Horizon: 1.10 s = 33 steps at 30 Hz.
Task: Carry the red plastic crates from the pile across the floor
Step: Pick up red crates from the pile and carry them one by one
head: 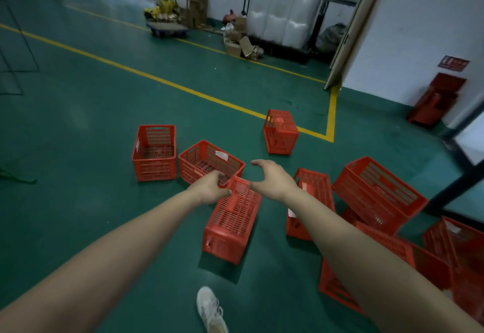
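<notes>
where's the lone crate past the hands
Head view, right of centre: the lone crate sits by the corner of the yellow line, beyond the right hand.

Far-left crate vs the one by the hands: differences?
The far-left crate stands upright, opening up; the crate by the hands lies tipped over, slatted face up. The far-left crate sits clear of both hands; the left hand reaches the other's far edge. Both are red slatted plastic.

Dim indoor light, soft blur, wide-angle edge warp
</notes>
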### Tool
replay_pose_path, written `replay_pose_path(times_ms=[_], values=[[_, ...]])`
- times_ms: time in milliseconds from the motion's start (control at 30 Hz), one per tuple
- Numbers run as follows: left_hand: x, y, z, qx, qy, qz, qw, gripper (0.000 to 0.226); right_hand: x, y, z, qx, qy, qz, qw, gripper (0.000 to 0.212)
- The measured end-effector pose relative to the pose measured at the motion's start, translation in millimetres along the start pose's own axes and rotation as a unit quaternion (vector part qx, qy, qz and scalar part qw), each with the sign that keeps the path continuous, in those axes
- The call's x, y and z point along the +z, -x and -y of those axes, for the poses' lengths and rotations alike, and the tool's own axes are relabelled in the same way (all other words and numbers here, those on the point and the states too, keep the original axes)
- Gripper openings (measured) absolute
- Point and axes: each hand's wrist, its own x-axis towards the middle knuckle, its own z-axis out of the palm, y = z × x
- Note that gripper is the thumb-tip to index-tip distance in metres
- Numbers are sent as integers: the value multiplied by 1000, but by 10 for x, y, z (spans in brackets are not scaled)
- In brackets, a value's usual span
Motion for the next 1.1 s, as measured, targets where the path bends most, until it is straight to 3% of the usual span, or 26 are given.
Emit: replay_pose_path(times_ms=[300,633,867,1100], values=[[-341,-1891,-142,-63,-6,-20,998,55,-326,-1939,-321,-27,28,58,998,53],[-510,-2966,82,-140,31,-45,989,48,-136,-3603,-638,-85,60,162,981,51],[-241,-3578,374,-285,75,-133,946,60,460,-4844,-862,-207,89,301,927,59],[537,-4138,966,-404,120,-141,896,68,1424,-5674,-1367,-289,155,398,857,63]])
